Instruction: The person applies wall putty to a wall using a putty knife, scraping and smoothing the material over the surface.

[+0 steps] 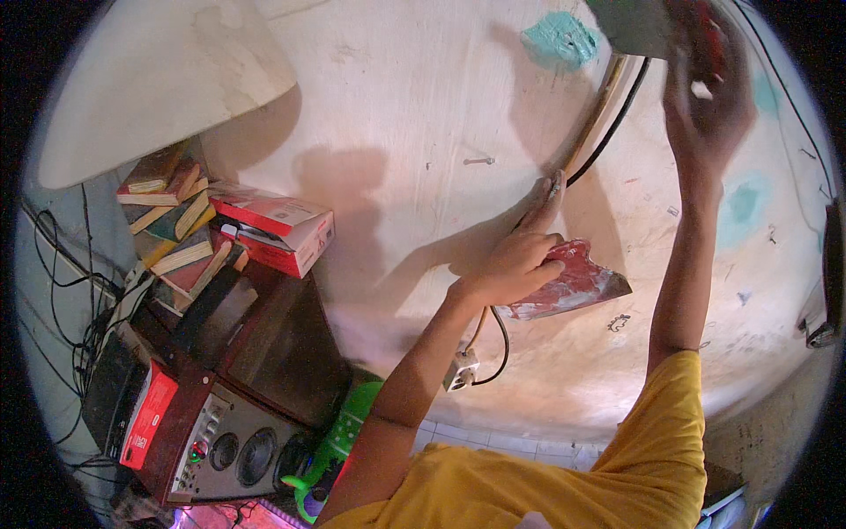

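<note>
My left hand (520,260) grips a red putty spreader (577,278) smeared with white, its wide edge turned down and right. The left index finger stretches up against a black cable (617,132) and a tan cable (597,115) on the pale wall. Raised at the upper right, my right hand (712,110) is closed around the red handle of a flat grey scraper (630,26), slightly blurred and cut off by the top edge. The grey blade stands over the cables, beside a rough teal patch (561,42) on the wall.
A white socket block (461,370) hangs on the cables. At left are a speaker (238,458), a red-and-white box (278,229), stacked books (181,216), tangled black wires (79,353) and a large pale panel (167,79). Something green (339,441) stands beside the speaker. A nail (480,161) sticks from the wall.
</note>
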### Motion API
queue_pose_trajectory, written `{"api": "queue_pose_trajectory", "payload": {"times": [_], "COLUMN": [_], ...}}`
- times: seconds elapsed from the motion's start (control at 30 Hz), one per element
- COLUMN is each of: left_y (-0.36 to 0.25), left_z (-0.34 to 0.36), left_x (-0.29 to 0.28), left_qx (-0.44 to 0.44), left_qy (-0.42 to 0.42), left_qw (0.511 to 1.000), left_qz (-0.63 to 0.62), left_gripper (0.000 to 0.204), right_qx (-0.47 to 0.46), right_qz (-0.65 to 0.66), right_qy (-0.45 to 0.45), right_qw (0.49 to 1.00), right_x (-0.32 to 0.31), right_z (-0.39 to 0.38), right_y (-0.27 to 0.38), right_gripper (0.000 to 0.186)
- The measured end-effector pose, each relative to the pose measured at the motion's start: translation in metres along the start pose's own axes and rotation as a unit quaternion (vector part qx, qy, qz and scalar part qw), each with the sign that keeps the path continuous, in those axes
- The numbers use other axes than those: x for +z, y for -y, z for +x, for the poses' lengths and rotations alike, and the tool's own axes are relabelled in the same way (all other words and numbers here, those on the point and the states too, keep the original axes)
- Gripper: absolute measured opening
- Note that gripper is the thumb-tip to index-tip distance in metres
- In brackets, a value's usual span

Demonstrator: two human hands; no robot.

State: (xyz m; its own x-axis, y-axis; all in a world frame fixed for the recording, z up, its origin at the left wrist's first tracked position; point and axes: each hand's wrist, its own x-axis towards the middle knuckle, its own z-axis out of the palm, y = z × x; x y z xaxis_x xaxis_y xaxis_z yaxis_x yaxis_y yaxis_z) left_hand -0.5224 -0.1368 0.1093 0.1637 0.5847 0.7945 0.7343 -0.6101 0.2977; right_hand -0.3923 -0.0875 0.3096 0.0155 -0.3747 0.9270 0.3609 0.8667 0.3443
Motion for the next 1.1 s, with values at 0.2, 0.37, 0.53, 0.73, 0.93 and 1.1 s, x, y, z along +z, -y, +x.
{"api": "queue_pose_trajectory", "payload": {"times": [0.2, 0.37, 0.53, 0.73, 0.93, 1.1], "left_y": [-0.006, -0.039, -0.033, -0.058, -0.085, -0.085], "left_z": [-0.034, -0.093, -0.155, -0.183, -0.202, -0.233], "left_x": [-0.001, -0.011, -0.003, -0.011, -0.007, -0.007], "left_qx": [-0.155, -0.301, -0.396, -0.425, -0.422, -0.394], "left_qy": [0.028, -0.103, -0.278, -0.343, -0.463, -0.454], "left_qw": [0.969, 0.862, 0.745, 0.682, 0.649, 0.644], "left_qz": [-0.191, -0.394, -0.46, -0.486, -0.432, -0.473], "left_gripper": [0.031, 0.038, 0.038, 0.035, 0.036, 0.036], "right_qx": [0.023, 0.182, 0.538, 0.659, 0.62, 0.58], "right_qz": [-0.034, 0.266, 0.485, 0.571, 0.592, 0.585], "right_qy": [-0.087, -0.038, 0.126, 0.275, 0.369, 0.446], "right_qw": [0.995, 0.946, 0.677, 0.405, 0.359, 0.35], "right_x": [-0.069, -0.091, -0.115, -0.081, -0.068, -0.072], "right_z": [-0.039, -0.115, -0.159, -0.232, -0.241, -0.252], "right_y": [0.02, 0.04, 0.074, 0.094, 0.12, 0.109], "right_gripper": [0.04, 0.032, 0.05, 0.044, 0.042, 0.045]}}
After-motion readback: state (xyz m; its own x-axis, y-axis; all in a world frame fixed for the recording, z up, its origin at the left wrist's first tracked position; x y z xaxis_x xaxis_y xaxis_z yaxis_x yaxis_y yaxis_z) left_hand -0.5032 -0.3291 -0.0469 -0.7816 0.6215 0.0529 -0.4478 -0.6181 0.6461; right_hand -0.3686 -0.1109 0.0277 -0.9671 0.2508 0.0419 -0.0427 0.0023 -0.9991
